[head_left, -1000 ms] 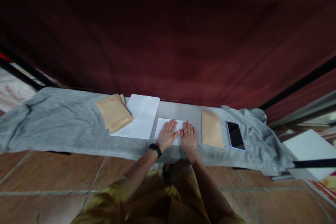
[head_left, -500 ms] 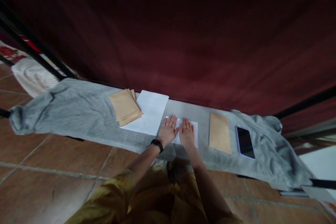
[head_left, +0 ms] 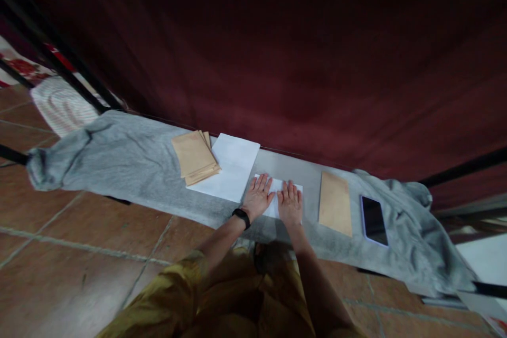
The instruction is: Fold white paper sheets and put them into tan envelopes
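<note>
Left hand (head_left: 256, 200) and right hand (head_left: 290, 205) lie palm-down on small white paper (head_left: 273, 212), just below frame centre; fingers straight, slightly apart, apparently to hold it flat. Brown paper (head_left: 335, 203) lies clear of both, right of centre.

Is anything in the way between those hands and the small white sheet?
Nothing visible: the left hand and right hand rest flat on the small white sheet. The lone brown envelope lies apart, to its right.
</note>
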Tool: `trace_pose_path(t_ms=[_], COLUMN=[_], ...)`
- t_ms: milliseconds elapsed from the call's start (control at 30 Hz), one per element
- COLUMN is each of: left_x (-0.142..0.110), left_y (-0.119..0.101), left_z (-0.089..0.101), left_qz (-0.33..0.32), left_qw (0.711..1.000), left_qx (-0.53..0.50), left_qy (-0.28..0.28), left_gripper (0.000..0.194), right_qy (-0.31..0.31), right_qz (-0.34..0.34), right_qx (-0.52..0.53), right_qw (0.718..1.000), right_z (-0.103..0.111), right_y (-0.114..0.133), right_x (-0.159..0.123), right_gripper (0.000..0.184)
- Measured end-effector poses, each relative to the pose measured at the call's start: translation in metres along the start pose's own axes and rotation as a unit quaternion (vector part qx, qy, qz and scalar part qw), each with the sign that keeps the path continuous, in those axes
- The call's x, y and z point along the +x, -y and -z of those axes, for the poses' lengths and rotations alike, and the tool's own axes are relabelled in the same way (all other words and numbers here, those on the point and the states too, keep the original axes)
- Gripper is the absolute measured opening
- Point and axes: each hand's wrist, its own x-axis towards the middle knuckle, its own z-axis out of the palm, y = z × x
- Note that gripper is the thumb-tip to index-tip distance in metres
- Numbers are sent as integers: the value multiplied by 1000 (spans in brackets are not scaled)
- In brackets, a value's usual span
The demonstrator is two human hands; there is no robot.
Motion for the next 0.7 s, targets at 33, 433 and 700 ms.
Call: trace_pose_path(t_ms=[33, 433, 700], left_x=[0, -17, -44], left_y=[0, 4, 8], left_z=[1, 2, 5], left_qz=[0, 33, 19], left_qw=[1000, 999, 998], left_qx=[-2, -36, -38], left_qy=[-1, -12, -35], left_gripper=[59, 64, 63], right_qy=[-13, -85, -93], right_qz=[2, 2, -10], right_qx=[-1, -29, -39], right_qw=[1000, 996, 995], right_z=[-1, 4, 11], right_y=[-4, -26, -30], right_x=[-2, -21, -35], right_gripper=[56, 59, 59])
